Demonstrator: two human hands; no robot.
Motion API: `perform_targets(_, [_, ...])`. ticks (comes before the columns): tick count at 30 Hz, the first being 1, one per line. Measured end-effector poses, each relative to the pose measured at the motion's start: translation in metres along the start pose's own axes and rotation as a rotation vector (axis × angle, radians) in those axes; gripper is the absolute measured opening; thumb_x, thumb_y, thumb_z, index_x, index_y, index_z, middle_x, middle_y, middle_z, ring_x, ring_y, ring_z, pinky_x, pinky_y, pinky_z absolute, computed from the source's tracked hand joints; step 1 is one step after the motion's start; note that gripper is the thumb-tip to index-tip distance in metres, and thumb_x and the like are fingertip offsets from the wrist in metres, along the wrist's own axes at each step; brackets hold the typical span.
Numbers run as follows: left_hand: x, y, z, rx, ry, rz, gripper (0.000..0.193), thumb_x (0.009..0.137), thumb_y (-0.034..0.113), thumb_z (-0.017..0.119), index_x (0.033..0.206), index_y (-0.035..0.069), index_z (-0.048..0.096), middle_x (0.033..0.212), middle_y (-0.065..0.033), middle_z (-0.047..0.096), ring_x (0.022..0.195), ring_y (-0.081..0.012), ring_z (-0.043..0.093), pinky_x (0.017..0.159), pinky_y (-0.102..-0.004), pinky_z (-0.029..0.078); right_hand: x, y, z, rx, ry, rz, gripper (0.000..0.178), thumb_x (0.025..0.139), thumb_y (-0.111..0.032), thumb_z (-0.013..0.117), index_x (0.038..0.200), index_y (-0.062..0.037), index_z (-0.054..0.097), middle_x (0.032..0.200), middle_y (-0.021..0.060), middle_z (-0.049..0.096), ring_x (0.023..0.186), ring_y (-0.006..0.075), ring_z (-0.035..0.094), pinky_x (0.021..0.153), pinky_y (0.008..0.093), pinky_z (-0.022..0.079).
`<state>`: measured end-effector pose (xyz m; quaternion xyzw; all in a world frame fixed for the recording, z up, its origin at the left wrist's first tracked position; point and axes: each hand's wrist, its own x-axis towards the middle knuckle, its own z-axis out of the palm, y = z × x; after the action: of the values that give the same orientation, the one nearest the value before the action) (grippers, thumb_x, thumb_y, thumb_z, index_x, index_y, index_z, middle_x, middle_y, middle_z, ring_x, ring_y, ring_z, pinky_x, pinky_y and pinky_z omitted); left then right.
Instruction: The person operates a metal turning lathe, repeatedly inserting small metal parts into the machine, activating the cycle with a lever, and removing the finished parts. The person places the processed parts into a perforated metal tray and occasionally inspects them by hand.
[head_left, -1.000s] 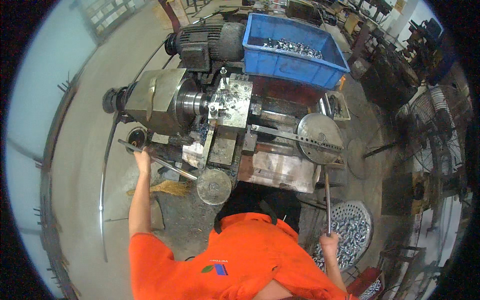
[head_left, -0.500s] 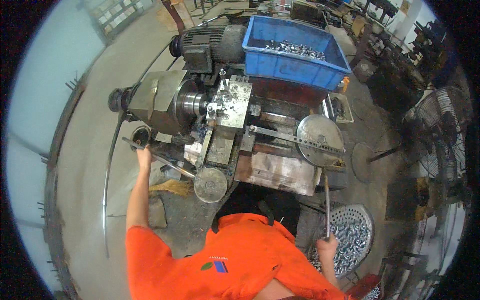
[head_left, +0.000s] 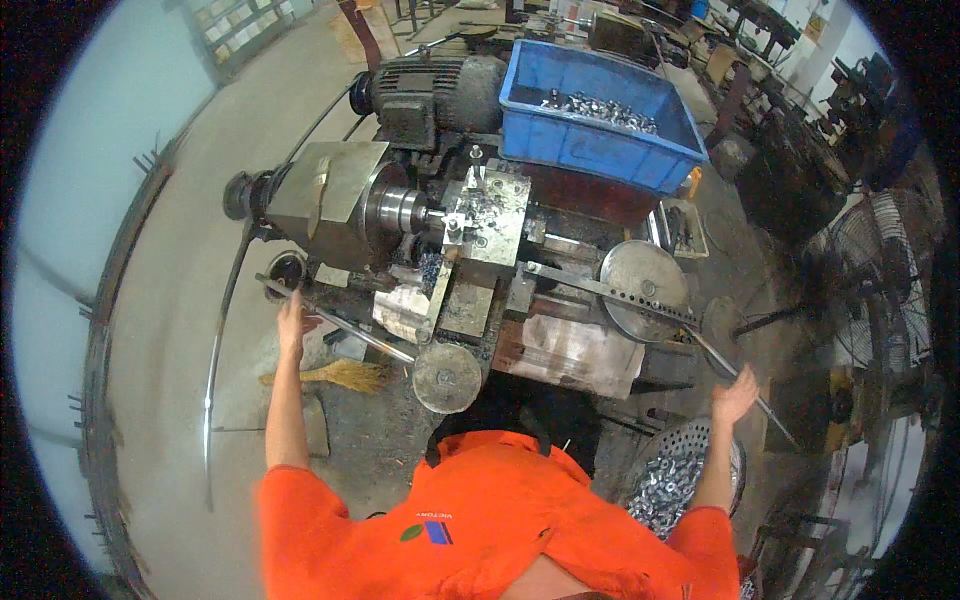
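Note:
A small lathe stands in front of me, its spindle (head_left: pixel 403 212) facing a tool slide (head_left: pixel 500 215) strewn with metal chips. My left hand (head_left: pixel 292 325) is at the left steel lever (head_left: pixel 358 334), fingers apart and against or just below the bar; contact is hard to tell. That lever runs to a small round disc (head_left: pixel 447 378). Out to the right, my right hand (head_left: pixel 735 396) is closed around the right lever rod (head_left: pixel 712 352), which slants down from the larger round disc (head_left: pixel 645 290). A perforated flat link (head_left: pixel 580 280) joins this disc to the slide.
Behind the lathe, a blue bin (head_left: pixel 600 145) contains small metal parts, beside a motor (head_left: pixel 440 95). A perforated basket (head_left: pixel 735 455) of shiny metal pieces sits low right. A straw broom (head_left: pixel 345 375) lies on the floor at left. A fan (head_left: pixel 865 260) stands at far right.
My right hand has swung the right lever up and outward from near the basket. The tool slide has shifted right, away from the spindle. My left hand's fingers have loosened from the bar.

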<state>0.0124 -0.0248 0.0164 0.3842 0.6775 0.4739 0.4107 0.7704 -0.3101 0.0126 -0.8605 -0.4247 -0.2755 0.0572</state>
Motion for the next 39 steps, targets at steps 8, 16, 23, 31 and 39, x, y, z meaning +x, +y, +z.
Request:
perform_targets(8, [0.01, -0.089, -0.006, 1.409, -0.336, 0.365, 0.05, 0.081, 0.047, 0.05, 0.098, 0.001, 0.057, 0.081, -0.0175, 0.063, 0.077, -0.0312, 0.061, 0.066, -0.0409, 0.047, -0.103, -0.089, -0.042, 0.594, -0.293, 0.02, 0.052, 0.055, -0.01, 0.057, 0.106, 0.0002, 0.057, 0.116, 0.0223, 0.05, 0.107, 0.0354, 0.049, 0.092, 0.0365, 0.038])
perform_targets(16, [0.014, -0.227, 0.05, 0.95, 0.344, 0.242, 0.043, 0.078, 0.045, 0.054, 0.089, 0.004, 0.055, 0.083, -0.0186, 0.061, 0.081, -0.0349, 0.06, 0.07, -0.0437, 0.047, -0.11, -0.127, -0.064, 0.873, -0.504, 0.067, 0.03, 0.056, -0.01, 0.057, 0.085, -0.001, 0.064, 0.085, 0.0158, 0.063, 0.08, 0.0301, 0.061, 0.075, 0.0336, 0.047])
perform_targets(23, [-0.014, -0.09, 0.004, 1.419, -0.339, 0.208, 0.045, 0.076, 0.045, 0.056, 0.097, 0.005, 0.054, 0.095, -0.0187, 0.06, 0.09, -0.0362, 0.057, 0.074, -0.0438, 0.047, -0.024, -0.152, -0.101, 0.94, -0.352, -0.161, 0.03, 0.056, -0.007, 0.057, 0.085, -0.002, 0.063, 0.085, 0.0155, 0.063, 0.079, 0.0305, 0.061, 0.073, 0.0345, 0.048])
perform_targets(31, [-0.018, -0.059, -0.05, 1.071, -0.384, 0.123, 0.038, 0.076, 0.032, 0.057, 0.106, 0.009, 0.058, 0.091, -0.0188, 0.061, 0.087, -0.0342, 0.058, 0.074, -0.0415, 0.046, 0.097, -0.305, -0.18, 1.172, -0.285, -0.622, 0.032, 0.056, -0.005, 0.055, 0.087, -0.0025, 0.062, 0.078, 0.0112, 0.061, 0.074, 0.0244, 0.059, 0.069, 0.0306, 0.047])
perform_targets(39, [-0.036, 0.074, -0.215, 1.196, 0.475, 0.396, 0.038, 0.085, 0.035, 0.048, 0.107, 0.005, 0.057, 0.084, -0.0167, 0.062, 0.079, -0.0327, 0.06, 0.072, -0.039, 0.046, 0.126, -0.52, -0.21, 0.443, -0.445, -1.063, 0.034, 0.058, -0.031, 0.062, 0.081, -0.0058, 0.067, 0.09, 0.0122, 0.062, 0.089, 0.0288, 0.055, 0.079, 0.0361, 0.046])
